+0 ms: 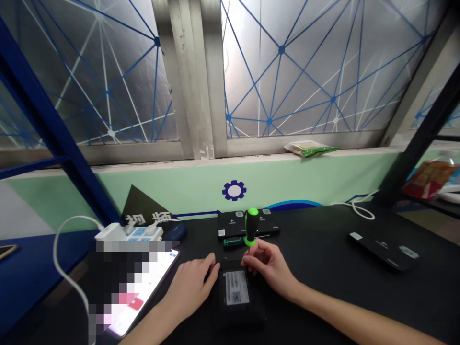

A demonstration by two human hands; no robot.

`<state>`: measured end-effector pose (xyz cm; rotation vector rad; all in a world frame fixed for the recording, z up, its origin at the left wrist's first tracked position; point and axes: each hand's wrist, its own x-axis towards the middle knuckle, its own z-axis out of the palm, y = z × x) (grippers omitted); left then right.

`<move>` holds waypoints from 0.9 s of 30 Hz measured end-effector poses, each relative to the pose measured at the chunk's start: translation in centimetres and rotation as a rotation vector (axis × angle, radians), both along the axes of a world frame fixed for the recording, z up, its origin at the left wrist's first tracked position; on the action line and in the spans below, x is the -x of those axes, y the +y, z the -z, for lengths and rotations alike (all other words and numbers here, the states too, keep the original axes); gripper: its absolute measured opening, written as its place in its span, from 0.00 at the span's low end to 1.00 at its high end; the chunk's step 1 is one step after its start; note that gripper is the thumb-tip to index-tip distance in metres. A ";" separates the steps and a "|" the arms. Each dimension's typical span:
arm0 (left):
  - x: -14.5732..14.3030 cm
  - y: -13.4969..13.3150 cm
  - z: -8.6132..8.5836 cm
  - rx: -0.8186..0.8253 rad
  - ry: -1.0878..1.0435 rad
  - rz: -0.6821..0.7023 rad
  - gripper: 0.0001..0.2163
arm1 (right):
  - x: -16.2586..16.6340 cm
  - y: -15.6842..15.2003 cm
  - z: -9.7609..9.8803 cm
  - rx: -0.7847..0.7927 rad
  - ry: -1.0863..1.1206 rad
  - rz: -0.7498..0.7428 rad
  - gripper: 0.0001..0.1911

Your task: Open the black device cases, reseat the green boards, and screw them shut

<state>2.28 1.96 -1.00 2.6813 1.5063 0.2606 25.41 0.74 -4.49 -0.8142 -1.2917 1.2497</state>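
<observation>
A black device (254, 306) with a white printed label (237, 287) lies on the table in front of me. At its far right corner a screwdriver (252, 225) with a black and bright green handle stands upright. My right hand (269, 266) pinches its shaft low down, below the handle; the tip is hidden by my fingers. My left hand (196, 278) rests palm down against the device's upper left edge, thumb and forefinger stretched out and slightly apart. Just beyond the device lies a small green and black item (233, 241), its kind unclear.
Flat black boxes (230, 224) lie behind the device; another black one (384, 251) is at right. On the left are a lit phone (143, 292), partly pixelated, a power strip (143, 233) with a white cable, and a dark mouse (176, 232). A packet (311, 148) rests on the sill.
</observation>
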 end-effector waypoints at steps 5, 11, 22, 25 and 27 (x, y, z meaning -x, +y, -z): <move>-0.1 0.0 -0.3 0.006 0.007 -0.009 0.13 | 0.0 -0.1 -0.3 0.007 0.001 -0.005 0.17; -0.1 0.1 0.0 -0.005 0.025 -0.009 0.14 | 0.1 -0.4 -0.8 -0.006 -0.039 0.004 0.17; -0.1 0.0 -0.3 0.008 0.006 -0.004 0.14 | -0.2 -0.6 -1.3 -0.078 -0.149 -0.034 0.18; -0.1 0.0 -0.4 0.004 0.009 -0.002 0.14 | -0.2 -0.7 -1.4 -0.091 -0.169 -0.037 0.18; -0.1 0.0 -0.3 0.002 0.009 -0.001 0.14 | -0.3 -0.7 -1.4 -0.100 -0.172 -0.037 0.18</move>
